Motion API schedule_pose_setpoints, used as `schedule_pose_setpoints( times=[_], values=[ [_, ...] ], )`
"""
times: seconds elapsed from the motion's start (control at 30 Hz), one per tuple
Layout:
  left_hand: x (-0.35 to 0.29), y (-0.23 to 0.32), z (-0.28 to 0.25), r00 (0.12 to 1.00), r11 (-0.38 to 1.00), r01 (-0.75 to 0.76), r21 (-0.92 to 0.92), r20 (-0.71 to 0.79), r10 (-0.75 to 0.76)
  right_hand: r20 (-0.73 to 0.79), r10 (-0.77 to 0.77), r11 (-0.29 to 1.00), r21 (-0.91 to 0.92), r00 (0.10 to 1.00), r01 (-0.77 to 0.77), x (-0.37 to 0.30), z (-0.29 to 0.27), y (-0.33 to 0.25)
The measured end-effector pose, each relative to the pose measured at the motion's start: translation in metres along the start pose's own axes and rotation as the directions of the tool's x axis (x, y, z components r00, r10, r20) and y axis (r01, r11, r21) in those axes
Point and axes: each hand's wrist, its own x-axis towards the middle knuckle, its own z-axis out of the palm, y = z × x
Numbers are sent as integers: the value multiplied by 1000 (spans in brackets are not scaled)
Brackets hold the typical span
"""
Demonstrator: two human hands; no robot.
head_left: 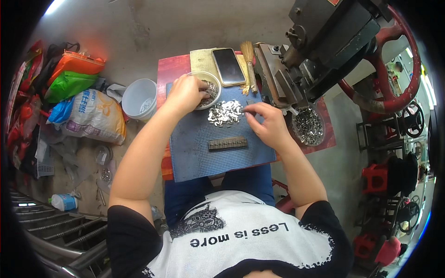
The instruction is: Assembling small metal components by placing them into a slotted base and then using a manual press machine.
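Note:
My left hand (186,93) reaches into a round pale bowl (218,98) of small metal parts (211,91). Its fingers are bent together among the parts; whatever they grip is too small to name. A loose pile of shiny short metal pieces (224,113) lies on a blue textured mat (190,155), just right of and below the bowl. At the pile's right edge is my right hand (268,122), thumb and fingertips drawn close, perhaps around something tiny. Nearer to me, a slotted metal block (227,143) rests crosswise on the mat.
Behind the pile lie a phone (229,66) on a yellow cloth (200,60) and a small brush (248,58). A dark press (320,51) with a red handwheel (402,69) rises at right, above a tub of metal parts (308,125). A white bucket (139,98) and bags (92,116) stand left.

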Motion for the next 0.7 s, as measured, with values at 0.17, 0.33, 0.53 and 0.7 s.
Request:
schedule_pose_setpoints(
  times=[0.17, 0.33, 0.53, 0.7],
  values=[
    [-2, -11, 11, 981, 986, -120, 117, -136, 135, -2, -41, 999, 18, 999, 41, 55, 27, -14],
    [-8, -18, 9, 967, 984, -177, -17, -189, 171, 227, -1, 954, -290, 974, 68, 100, 52, -6],
    [-15, -16, -4, 955, 974, -222, -37, -211, 210, 367, 41, 997, -77, 929, -13, 116, 52, -23],
    [-14, -32, -1, 966, 966, -181, -183, -216, 140, 362, -32, 993, -94, 932, 71, 123, 59, -22]
  ],
)
